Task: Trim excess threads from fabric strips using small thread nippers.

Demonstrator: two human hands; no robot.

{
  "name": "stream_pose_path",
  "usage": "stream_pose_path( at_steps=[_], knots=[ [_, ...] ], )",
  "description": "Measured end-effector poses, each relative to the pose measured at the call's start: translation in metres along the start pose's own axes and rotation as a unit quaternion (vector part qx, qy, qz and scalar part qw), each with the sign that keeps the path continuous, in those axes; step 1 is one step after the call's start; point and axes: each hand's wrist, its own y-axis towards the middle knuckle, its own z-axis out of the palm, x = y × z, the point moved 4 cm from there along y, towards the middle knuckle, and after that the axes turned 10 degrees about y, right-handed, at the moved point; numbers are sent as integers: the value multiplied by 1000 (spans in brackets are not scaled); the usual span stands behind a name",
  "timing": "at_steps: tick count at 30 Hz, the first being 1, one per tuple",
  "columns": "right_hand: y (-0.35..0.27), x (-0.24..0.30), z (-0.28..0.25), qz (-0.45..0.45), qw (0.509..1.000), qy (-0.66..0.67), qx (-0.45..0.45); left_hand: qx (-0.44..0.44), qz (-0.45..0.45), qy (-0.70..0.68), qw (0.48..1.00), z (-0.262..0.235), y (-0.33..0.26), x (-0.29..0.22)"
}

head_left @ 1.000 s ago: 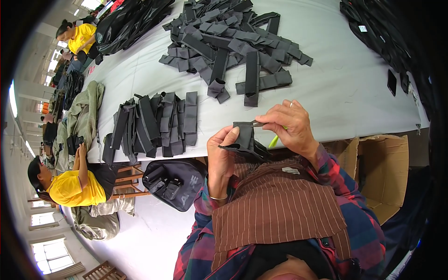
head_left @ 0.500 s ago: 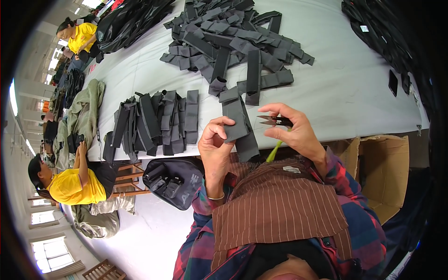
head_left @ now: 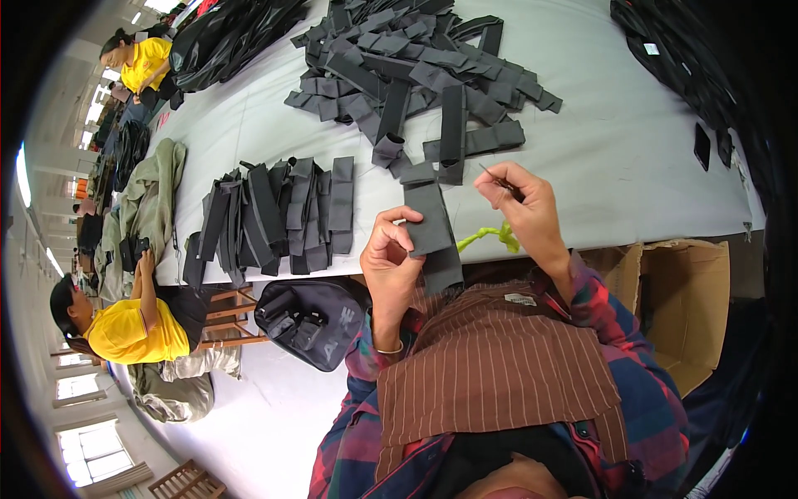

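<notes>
My left hand point(head_left: 391, 258) pinches a dark grey fabric strap piece point(head_left: 430, 220) between thumb and fingers at the table's near edge. The piece stands lengthwise away from me, its lower end hanging over my apron. To its right, my right hand point(head_left: 528, 208) is closed around small dark thread snips point(head_left: 501, 181), whose tips point up and left, apart from the fabric. A yellow-green cord point(head_left: 488, 236) hangs below that hand. Left of my hands lies a row of similar grey strap pieces point(head_left: 278, 216). Beyond them is a large loose heap point(head_left: 407, 66) of the same pieces.
The white-covered table point(head_left: 598, 166) spreads before me. An open cardboard box point(head_left: 686, 316) stands at lower right, a black bag point(head_left: 312, 324) at lower left. Black material point(head_left: 677, 66) and a dark phone-like object point(head_left: 701, 146) lie at right. Two people in yellow work at left.
My right hand has turned and risen slightly, carrying the snips up and away from the fabric. The cord has swung up and shows more. My left hand still holds the strap piece, shifted slightly right.
</notes>
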Motion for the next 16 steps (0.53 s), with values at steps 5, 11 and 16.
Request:
stream_pose_path(
  at_steps=[5, 11, 16],
  knots=[
    [-13, 27, 18, -111, 979, -141, 93, -39, 47, 86, 994, -1, 2, -1],
    [-16, 24, 27, -170, 949, -220, 149, -27, 59, 109, 992, 2, 1, -1],
    [-17, 18, 29, -156, 944, -245, 159, -16, 49, 89, 995, 2, -3, 0]
  ],
)
